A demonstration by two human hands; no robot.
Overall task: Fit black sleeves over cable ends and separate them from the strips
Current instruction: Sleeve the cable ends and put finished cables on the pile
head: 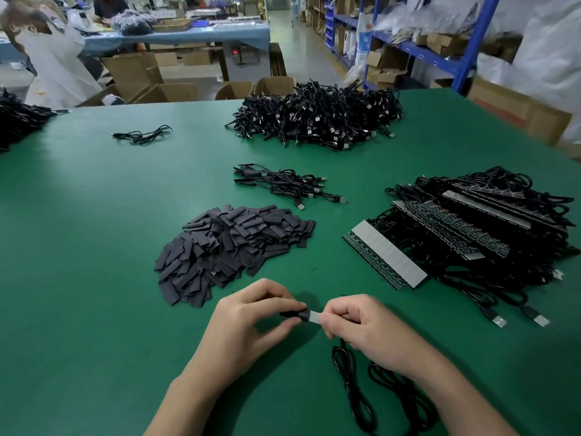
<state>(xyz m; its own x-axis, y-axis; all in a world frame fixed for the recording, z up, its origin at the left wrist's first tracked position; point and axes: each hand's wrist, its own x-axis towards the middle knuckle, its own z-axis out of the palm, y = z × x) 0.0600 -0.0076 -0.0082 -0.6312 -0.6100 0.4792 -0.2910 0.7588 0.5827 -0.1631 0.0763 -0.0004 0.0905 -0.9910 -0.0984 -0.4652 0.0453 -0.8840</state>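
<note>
Near centre, the black sleeve (295, 313) sits partway over the cable end (313, 317).
The left hand (251, 322) pinches the sleeve, the right hand (361, 328) the pale end; pushed askew, it may buckle or jam.

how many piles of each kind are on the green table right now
loose cable piles: 4
sleeve piles: 1
strip stacks with cables: 1
total: 6
</note>
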